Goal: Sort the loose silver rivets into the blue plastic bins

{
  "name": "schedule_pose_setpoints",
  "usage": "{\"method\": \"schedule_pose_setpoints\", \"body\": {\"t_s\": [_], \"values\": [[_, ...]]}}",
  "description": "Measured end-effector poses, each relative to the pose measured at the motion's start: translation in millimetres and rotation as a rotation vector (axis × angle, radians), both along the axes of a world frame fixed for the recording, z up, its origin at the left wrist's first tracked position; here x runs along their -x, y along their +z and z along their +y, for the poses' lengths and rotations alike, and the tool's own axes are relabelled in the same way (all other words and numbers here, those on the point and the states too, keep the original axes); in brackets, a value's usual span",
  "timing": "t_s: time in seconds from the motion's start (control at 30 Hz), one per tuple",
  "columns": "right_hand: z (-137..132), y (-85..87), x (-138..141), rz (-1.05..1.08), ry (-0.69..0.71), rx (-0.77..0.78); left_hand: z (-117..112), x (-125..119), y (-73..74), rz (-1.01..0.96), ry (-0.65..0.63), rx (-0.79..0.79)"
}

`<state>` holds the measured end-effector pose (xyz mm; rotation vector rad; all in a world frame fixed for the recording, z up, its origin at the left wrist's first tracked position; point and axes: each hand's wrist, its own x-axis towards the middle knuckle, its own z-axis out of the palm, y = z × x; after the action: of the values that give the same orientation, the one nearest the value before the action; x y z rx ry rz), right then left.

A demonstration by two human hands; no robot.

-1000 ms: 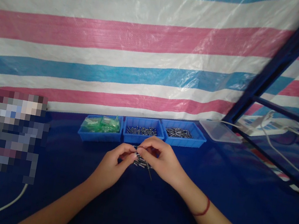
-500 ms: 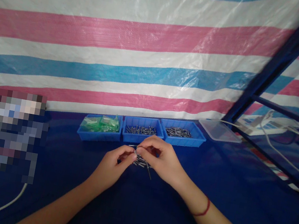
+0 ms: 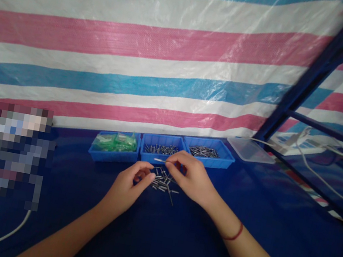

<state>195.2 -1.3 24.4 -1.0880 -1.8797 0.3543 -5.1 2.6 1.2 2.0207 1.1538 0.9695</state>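
Observation:
Between thumb and forefinger, my right hand [image 3: 194,177] pinches a slim silver blind rivet [image 3: 159,160], which points left in front of the middle bin. My left hand [image 3: 130,183] is open beside it, thumb and forefinger slightly apart with nothing visible between them. Below and between both hands lies a loose pile of blind rivets [image 3: 161,183] on the dark blue table [image 3: 151,240]. The middle blue bin [image 3: 154,159] holds more rivets of this sort, partly hidden by my right hand. Similar metal pieces fill the right blue bin [image 3: 214,164].
The left blue bin [image 3: 113,157] contains green and clear plastic bags [image 3: 124,141]. A clear plastic lid [image 3: 250,150] lies right of the bins. Striped sheeting [image 3: 158,51] hangs behind. White cables [image 3: 6,236] and a pixelated area are at left; a dark frame [image 3: 300,93] stands at right.
My hands have moved apart. The right hand has shifted slightly up and right with the rivet, and the left hand's fingertips have spread. More of the pile shows.

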Motion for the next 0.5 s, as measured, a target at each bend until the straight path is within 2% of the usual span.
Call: {"method": "schedule_pose_setpoints", "body": {"t_s": [0.13,0.3,0.4,0.5], "values": [[13.2,2.3,-32.6,-0.107,-0.352,-0.130,1.9,1.9,-2.4,0.222,-0.062,-0.164],[27.9,-6.5,-72.4,-0.208,-0.760,-0.091,5.4,6.3,-5.5,0.517,0.000,-0.234],[31.0,-10.0,-80.7,-0.230,-0.843,-0.037,7.2,8.8,-5.8,0.628,0.024,-0.225],[29.7,-9.9,-72.9,-0.218,-0.768,-0.017,8.8,10.4,-3.7,0.650,-0.005,-0.214]]}}
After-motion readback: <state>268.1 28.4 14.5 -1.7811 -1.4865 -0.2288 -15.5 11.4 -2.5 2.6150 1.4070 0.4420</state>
